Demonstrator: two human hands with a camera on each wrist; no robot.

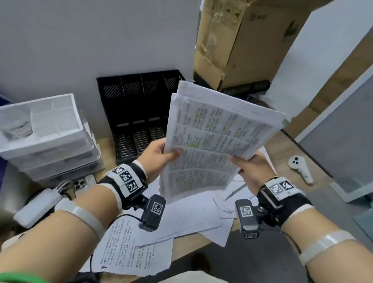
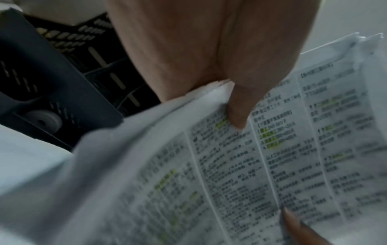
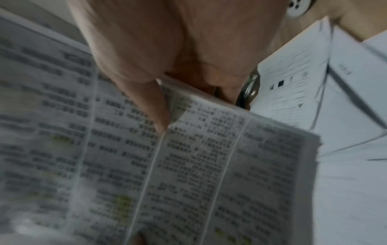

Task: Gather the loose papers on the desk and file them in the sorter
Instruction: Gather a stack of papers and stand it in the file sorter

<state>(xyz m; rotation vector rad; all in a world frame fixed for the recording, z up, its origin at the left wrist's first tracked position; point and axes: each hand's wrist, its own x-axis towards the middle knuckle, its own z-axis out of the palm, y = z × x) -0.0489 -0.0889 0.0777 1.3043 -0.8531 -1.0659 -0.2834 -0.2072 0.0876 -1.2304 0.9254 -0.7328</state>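
Note:
A thick stack of printed papers (image 1: 211, 140) with yellow-green highlights is held up above the desk by both hands. My left hand (image 1: 158, 157) pinches its left edge, thumb on top of the papers (image 2: 272, 157). My right hand (image 1: 251, 166) pinches the right edge of the papers (image 3: 188, 165), thumb on the top sheet. The black slotted sorter (image 1: 137, 108) stands against the wall just behind the stack, its right part hidden by the papers. Several loose sheets (image 1: 177, 218) lie spread on the desk below my hands.
White stacked drawer trays (image 1: 41, 133) stand left of the sorter. A large cardboard box (image 1: 240, 40) sits behind on the right. A white controller (image 1: 300, 166) lies on the desk at right. A phone (image 1: 81, 183) and a white device (image 1: 37, 207) lie at left.

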